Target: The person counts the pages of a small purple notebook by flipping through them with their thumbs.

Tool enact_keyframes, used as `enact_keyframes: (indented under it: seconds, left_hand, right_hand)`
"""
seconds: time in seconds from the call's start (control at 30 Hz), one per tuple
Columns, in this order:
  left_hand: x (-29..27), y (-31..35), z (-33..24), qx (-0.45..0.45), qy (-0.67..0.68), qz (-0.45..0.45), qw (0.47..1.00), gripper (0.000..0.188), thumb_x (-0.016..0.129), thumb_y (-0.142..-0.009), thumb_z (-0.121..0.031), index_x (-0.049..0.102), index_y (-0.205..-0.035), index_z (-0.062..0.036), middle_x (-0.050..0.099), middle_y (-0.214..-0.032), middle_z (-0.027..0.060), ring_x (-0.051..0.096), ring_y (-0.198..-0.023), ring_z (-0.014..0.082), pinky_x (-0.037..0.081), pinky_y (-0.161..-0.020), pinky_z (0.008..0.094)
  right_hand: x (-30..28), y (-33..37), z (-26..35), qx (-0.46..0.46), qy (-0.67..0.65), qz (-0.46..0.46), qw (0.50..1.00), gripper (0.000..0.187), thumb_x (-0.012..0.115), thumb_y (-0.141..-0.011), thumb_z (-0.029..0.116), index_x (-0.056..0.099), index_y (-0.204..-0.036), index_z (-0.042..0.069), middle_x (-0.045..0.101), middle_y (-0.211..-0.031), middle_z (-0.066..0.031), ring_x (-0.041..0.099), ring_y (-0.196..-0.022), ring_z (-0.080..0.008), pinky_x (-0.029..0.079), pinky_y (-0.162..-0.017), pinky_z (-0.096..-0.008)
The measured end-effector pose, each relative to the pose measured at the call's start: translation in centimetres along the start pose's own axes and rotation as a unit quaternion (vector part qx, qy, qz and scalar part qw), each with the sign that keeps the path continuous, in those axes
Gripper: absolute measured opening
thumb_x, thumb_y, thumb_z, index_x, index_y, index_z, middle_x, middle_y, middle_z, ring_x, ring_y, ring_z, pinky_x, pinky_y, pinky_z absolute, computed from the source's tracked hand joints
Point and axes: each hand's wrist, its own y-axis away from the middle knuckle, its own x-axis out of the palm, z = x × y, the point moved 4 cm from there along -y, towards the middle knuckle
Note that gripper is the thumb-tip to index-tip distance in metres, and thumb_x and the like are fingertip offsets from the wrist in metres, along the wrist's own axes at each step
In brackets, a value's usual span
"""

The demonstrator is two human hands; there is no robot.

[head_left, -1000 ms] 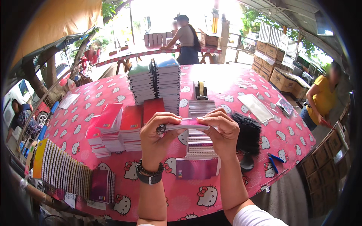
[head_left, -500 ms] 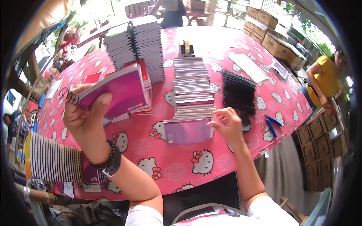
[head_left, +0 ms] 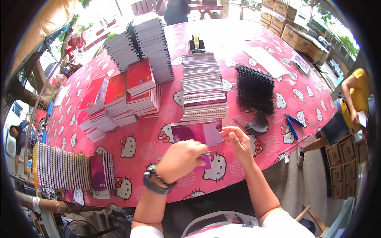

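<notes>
My left hand [head_left: 183, 158] is closed with the fingers pointing right, over the front middle of the table. Under its fingertips shows part of a purple notebook [head_left: 205, 160], the rest hidden by the hand. Just beyond, another purple notebook [head_left: 184, 132] lies flat, with punched holes along its far edge. By that notebook's right end is my right hand [head_left: 238, 143], thumb and fingertips brought together; anything between them is too small to make out. Behind stretches a long row of punched, unbound notebooks [head_left: 201, 85].
Red notebooks [head_left: 117, 89] and tall bound stacks [head_left: 151, 43] stand left. Coil-bound notebooks [head_left: 63, 168] line the front left. Black coils [head_left: 254, 89], a dark rounded object [head_left: 258, 125], blue-handled pliers [head_left: 293, 125] lie right. A tape dispenser [head_left: 196, 44] stands behind; a person [head_left: 355, 95] is at right.
My left hand has come down and right from above the red notebooks, where it held up a purple notebook with a loose coil end. My right hand stays near the flat notebook.
</notes>
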Motion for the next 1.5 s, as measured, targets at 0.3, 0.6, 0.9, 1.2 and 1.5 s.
enact_keyframes:
  seconds: [0.3, 0.6, 0.9, 1.2, 1.5]
  left_hand:
    - [-1.7, 8.5, 9.3, -0.279, -0.101, -0.18, 0.938, 0.061, 0.074, -0.07, -0.018, 0.049, -0.123, -0.0032, 0.053, -0.119, 0.0191, 0.05, -0.112, 0.0286, 0.037, -0.096, 0.0365]
    - [1.4, 3.3, 6.3, -0.246, 0.173, -0.341, 0.891, 0.027, 0.068, -0.074, 0.0, 0.057, -0.098, 0.0015, 0.066, -0.084, 0.0108, 0.063, -0.074, 0.0144, 0.049, -0.069, 0.0272]
    - [5.3, 6.6, 0.8, -0.125, 0.537, -0.349, 0.758, 0.034, 0.061, -0.08, 0.006, 0.049, -0.11, -0.0043, 0.055, -0.095, 0.0038, 0.053, -0.089, 0.0113, 0.045, -0.079, 0.0236]
    - [8.7, 7.3, 0.0, -0.134, 0.503, -0.367, 0.771, 0.024, 0.067, -0.079, 0.001, 0.052, -0.096, -0.0039, 0.055, -0.094, 0.0032, 0.054, -0.083, 0.0089, 0.047, -0.075, 0.022]
    - [9.5, 8.1, 0.1, -0.174, 0.557, -0.37, 0.723, 0.021, 0.069, -0.078, 0.0, 0.054, -0.093, -0.0031, 0.059, -0.093, 0.0045, 0.056, -0.086, 0.0098, 0.047, -0.077, 0.0232]
  right_hand:
    - [0.9, 0.4, -0.8, 0.023, 0.168, 0.041, 0.985, 0.021, 0.064, -0.081, 0.003, 0.06, -0.101, -0.002, 0.061, -0.081, -0.0038, 0.057, -0.069, -0.0068, 0.048, -0.062, -0.0214]
    - [0.2, 0.5, -0.4, -0.057, 0.239, 0.039, 0.968, 0.047, 0.07, -0.076, 0.006, 0.052, -0.119, 0.002, 0.054, -0.113, -0.0101, 0.057, -0.089, -0.0132, 0.048, -0.075, -0.0259]
    - [1.6, 3.7, 0.0, -0.042, -0.051, 0.172, 0.983, 0.025, 0.065, -0.076, -0.006, 0.055, -0.097, 0.002, 0.06, -0.097, -0.0043, 0.055, -0.091, -0.0099, 0.044, -0.08, -0.025]
    - [2.2, 5.5, -0.3, -0.001, -0.019, 0.207, 0.978, 0.016, 0.065, -0.083, 0.007, 0.057, -0.096, 0.004, 0.06, -0.087, 0.0001, 0.054, -0.08, -0.0058, 0.044, -0.07, -0.0212]
    - [2.8, 5.1, 0.6, 0.009, -0.071, 0.199, 0.977, 0.011, 0.066, -0.079, -0.002, 0.061, -0.088, 0.003, 0.064, -0.088, -0.0039, 0.061, -0.084, -0.0105, 0.049, -0.074, -0.0237]
